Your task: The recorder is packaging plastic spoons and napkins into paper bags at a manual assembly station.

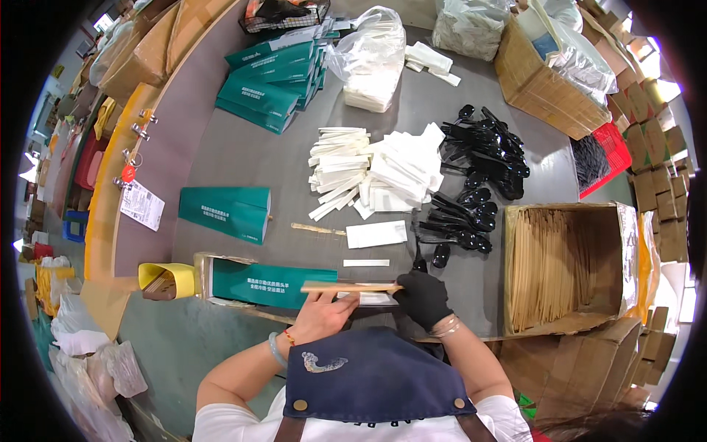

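In my right hand (426, 300), black-gloved, I grip one end of a flat wooden pair of chopsticks (361, 288), which lies nearly level and points left. My bare left hand (324, 317) is just below their far end, its thumb and fingers apart. The fingers rest by the right end of a green paper sleeve (269, 286), which lies in a shallow cardboard tray (221, 302). A white packet (377, 298) shows partly under the chopsticks, between my hands. Above lie a thin white paper strip (366, 263), a larger white packet (376, 234) and black spoons (456, 221).
White packets (401, 169) are heaped mid-table, with a spoon pile (490, 151) beside them. Green sleeves (265, 85) lie at the back left, another sleeve (228, 212) nearer. A carton (622, 258) of chopsticks stands at right, a yellow container (168, 281) at left.
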Motion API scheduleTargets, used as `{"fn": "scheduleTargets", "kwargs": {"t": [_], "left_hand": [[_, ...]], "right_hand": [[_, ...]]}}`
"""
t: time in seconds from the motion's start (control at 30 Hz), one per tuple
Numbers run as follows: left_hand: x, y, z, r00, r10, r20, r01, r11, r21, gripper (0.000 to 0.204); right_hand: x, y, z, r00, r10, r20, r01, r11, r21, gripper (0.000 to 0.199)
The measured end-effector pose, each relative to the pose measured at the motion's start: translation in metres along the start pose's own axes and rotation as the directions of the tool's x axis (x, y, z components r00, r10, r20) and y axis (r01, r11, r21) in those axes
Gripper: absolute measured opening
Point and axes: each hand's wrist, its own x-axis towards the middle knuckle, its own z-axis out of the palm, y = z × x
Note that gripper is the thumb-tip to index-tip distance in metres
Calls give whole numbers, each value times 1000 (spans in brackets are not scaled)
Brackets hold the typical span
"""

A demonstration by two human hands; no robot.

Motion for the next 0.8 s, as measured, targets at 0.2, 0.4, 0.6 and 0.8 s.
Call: {"fn": "scheduleTargets", "kwargs": {"t": [0.2,0.4,0.6,0.8], "left_hand": [[-4,-21,-20,990,-136,-34,124,963,-238,59],[-3,-37,-12,984,-177,-9,166,941,-294,71],[26,-12,-2,989,-119,-86,81,932,-354,73],[36,-5,6,996,-76,-38,60,946,-318,75]], "right_hand": [[-37,22,-22,997,75,8,-74,997,-7,26],[-37,30,-14,994,-109,-3,109,990,-91,29],[-21,6,21,963,-224,-151,264,898,351,32],[-12,-26,43,997,-44,-61,67,887,457,33]]}}
